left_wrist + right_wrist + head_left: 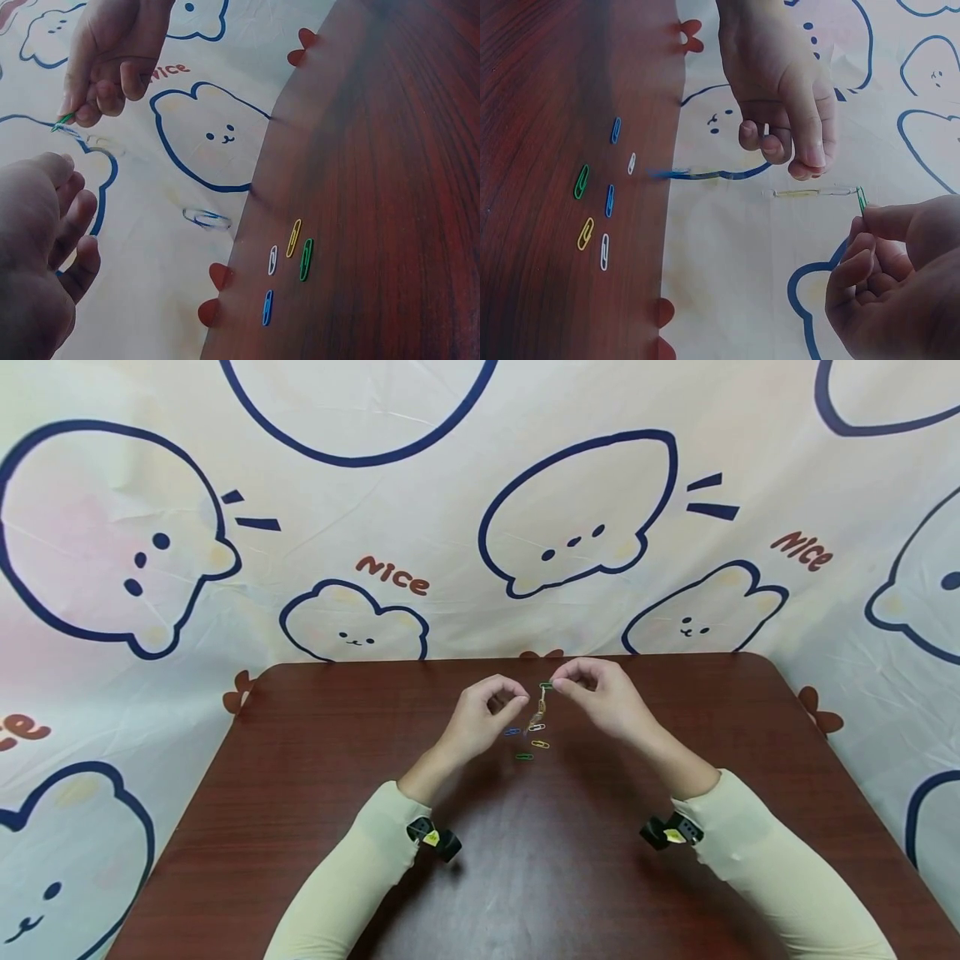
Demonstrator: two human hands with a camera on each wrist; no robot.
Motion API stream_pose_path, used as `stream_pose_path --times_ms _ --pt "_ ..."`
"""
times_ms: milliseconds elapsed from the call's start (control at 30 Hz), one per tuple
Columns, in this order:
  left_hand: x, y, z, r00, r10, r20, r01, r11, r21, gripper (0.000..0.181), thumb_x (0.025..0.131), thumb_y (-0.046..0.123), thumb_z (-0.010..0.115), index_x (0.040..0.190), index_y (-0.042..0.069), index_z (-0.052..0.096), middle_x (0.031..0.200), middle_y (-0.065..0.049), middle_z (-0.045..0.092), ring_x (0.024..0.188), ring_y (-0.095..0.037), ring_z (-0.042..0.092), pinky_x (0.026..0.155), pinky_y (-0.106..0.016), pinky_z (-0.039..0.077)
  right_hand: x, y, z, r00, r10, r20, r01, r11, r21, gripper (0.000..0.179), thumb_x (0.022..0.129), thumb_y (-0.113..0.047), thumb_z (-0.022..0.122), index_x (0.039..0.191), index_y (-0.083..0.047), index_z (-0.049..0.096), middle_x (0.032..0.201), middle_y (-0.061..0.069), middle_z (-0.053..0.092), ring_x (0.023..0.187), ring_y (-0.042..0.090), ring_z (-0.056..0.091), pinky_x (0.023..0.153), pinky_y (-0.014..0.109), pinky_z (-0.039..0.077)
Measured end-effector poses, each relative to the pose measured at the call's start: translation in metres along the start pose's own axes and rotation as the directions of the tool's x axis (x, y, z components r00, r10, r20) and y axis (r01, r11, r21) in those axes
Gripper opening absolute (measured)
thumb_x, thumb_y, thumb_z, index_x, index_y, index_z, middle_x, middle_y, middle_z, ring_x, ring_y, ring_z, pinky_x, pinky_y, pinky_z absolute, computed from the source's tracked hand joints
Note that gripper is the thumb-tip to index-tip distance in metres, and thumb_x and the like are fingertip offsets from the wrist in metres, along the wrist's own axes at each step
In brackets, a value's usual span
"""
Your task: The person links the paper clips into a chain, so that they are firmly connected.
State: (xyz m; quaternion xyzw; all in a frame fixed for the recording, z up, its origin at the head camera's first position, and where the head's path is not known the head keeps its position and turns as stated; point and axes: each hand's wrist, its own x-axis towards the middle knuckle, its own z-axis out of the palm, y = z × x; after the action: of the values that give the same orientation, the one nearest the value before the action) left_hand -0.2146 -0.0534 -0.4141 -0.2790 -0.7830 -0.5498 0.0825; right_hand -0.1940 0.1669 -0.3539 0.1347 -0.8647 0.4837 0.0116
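My right hand (603, 697) pinches a green paper clip (862, 199) between thumb and fingertips. From it hangs a chain of linked paper clips (541, 706), with white and yellow links near the top and a blurred blue one lower down. Left of the chain is my left hand (483, 714), its fingers bent and its thumb close to the index fingertip, with nothing visible between them. In the right wrist view the left fingertips (808, 166) stand just beside the upper chain, apart from the green clip.
Several loose paper clips lie on the brown table (517, 860) below the hands, among them a blue clip (610, 200), a white clip (604, 252), a yellow clip (586, 234) and a green clip (581, 182). A printed cloth (450, 527) hangs behind the table's far edge.
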Motion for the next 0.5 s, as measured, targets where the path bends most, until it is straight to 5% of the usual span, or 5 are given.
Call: stream_pose_path --times_ms 300,500 --pt "0.003 0.005 0.001 0.999 0.030 -0.014 -0.030 0.999 -0.012 0.006 0.097 0.011 0.071 0.101 0.007 0.072 0.090 -0.003 0.067 0.070 -0.015 0.056 0.064 -0.027 0.048 -0.001 0.003 -0.001 1.000 -0.019 -0.005 0.019 1.000 -0.022 0.014 0.100 -0.018 0.067 0.105 -0.006 0.072 0.095 0.012 0.068 0.080 0.025 0.054 0.067 0.031 0.045" --pt "0.008 0.011 0.003 0.999 0.044 -0.016 -0.045 0.998 -0.041 0.008 0.096 0.011 0.071 0.102 0.005 0.071 0.091 -0.005 0.068 0.070 -0.024 0.058 0.063 -0.026 0.047 -0.001 0.000 0.002 0.999 -0.054 -0.006 0.054 0.998 -0.014 0.013 0.099 -0.017 0.069 0.104 -0.006 0.072 0.092 0.010 0.068 0.079 0.025 0.055 0.066 0.030 0.047"
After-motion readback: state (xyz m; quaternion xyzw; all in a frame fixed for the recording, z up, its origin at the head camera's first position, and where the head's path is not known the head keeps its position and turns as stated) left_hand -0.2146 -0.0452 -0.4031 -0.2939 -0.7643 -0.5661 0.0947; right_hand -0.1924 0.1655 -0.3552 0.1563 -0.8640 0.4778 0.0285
